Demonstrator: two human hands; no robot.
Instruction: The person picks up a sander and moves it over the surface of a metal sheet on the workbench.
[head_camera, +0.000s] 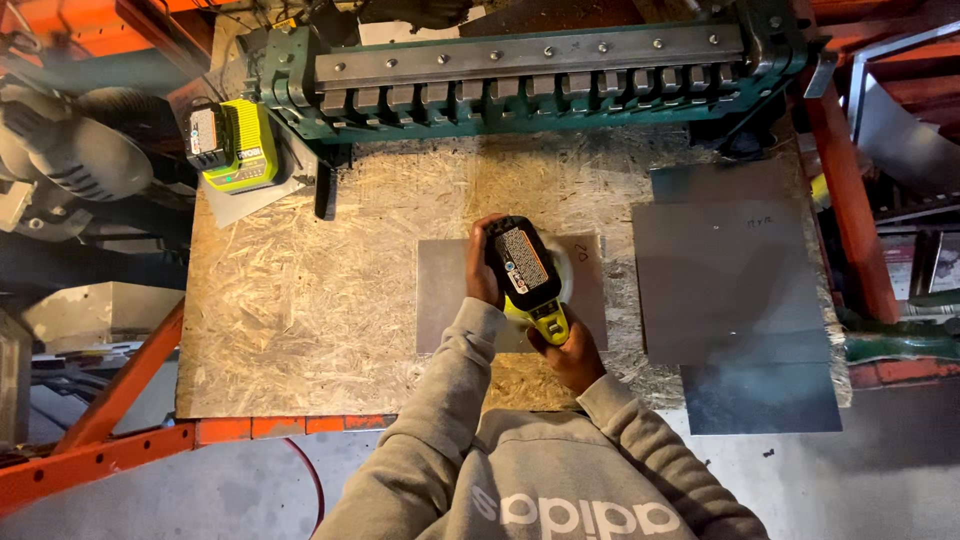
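A cordless sander (528, 270) with a yellow-green body and a black battery pack rests on a small grey metal sheet (445, 295) in the middle of a chipboard table (300, 300). My left hand (483, 272) wraps around the sander's front end, over its round pad. My right hand (573, 353) grips the yellow-green handle at the end nearer to me. Both grey sleeves reach in from the bottom of the view. The pad's underside is hidden by the tool.
A green sheet-metal bending machine (530, 70) spans the table's far edge. A yellow-green battery charger (235, 148) sits at the far left corner. Larger dark metal sheets (730, 285) lie stacked on the right. Orange rack beams (100, 455) frame the table.
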